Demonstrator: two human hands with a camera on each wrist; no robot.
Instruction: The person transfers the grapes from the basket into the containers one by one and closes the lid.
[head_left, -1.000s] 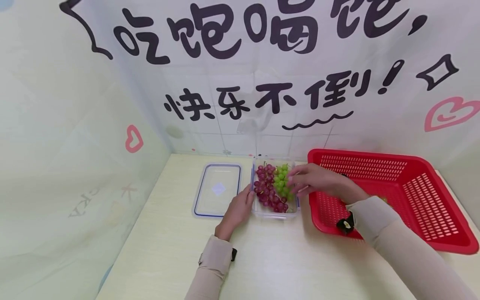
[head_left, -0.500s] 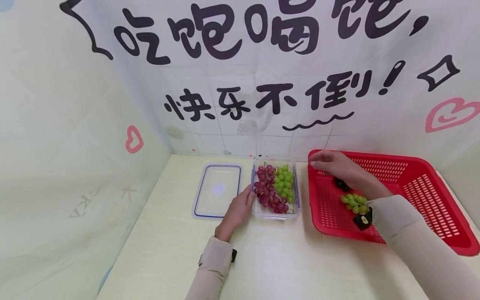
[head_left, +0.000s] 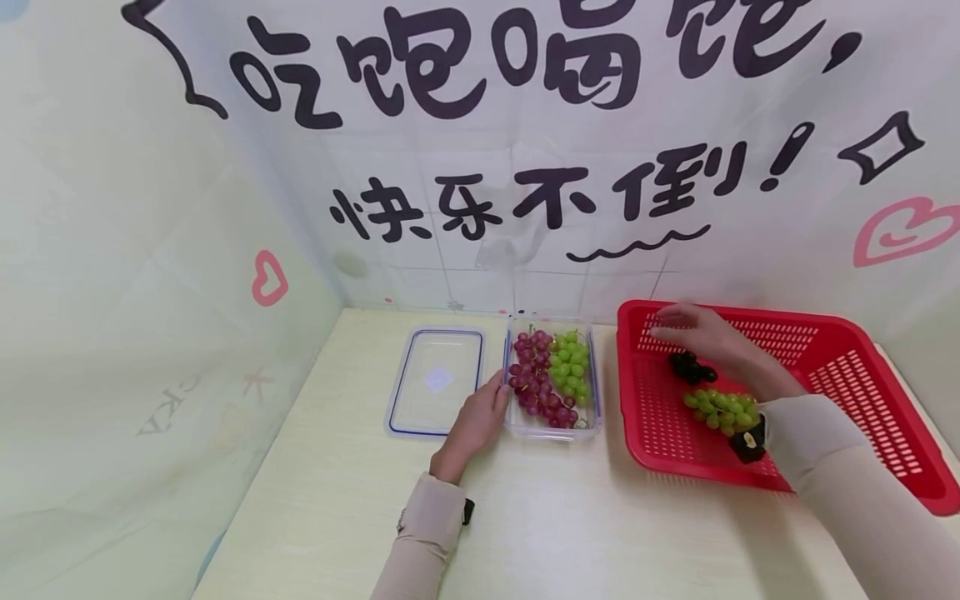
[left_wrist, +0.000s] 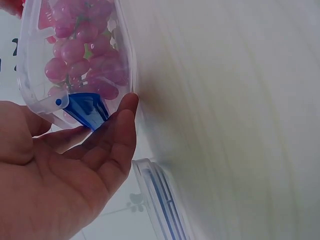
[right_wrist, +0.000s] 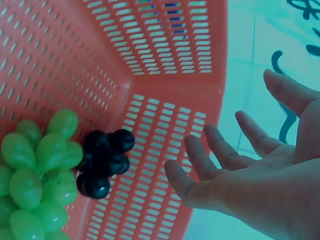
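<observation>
A clear plastic food container (head_left: 553,432) holds red grapes (head_left: 534,379) on the left and a bunch of green grapes (head_left: 570,367) on the right. My left hand (head_left: 478,417) rests its fingers against the container's left side. In the left wrist view these fingers (left_wrist: 117,145) touch the wall beside a blue latch (left_wrist: 87,109); the thumb tip is hidden. Over the red plastic basket (head_left: 645,442) hovers my right hand (head_left: 701,335), fingers spread and holding nothing. Beneath it in the basket are dark grapes (head_left: 690,367) and another green bunch (head_left: 722,410).
The container's clear lid (head_left: 435,383) with a blue seal lies flat to the left on the pale table (head_left: 337,500). Behind the table hangs a white printed cloth (head_left: 465,275), and a second cloth side (head_left: 165,333) borders the left.
My right hand has moved right from the green grapes in the container to above the basket, uncovering the fruit inside. The left hand stays at the container.
</observation>
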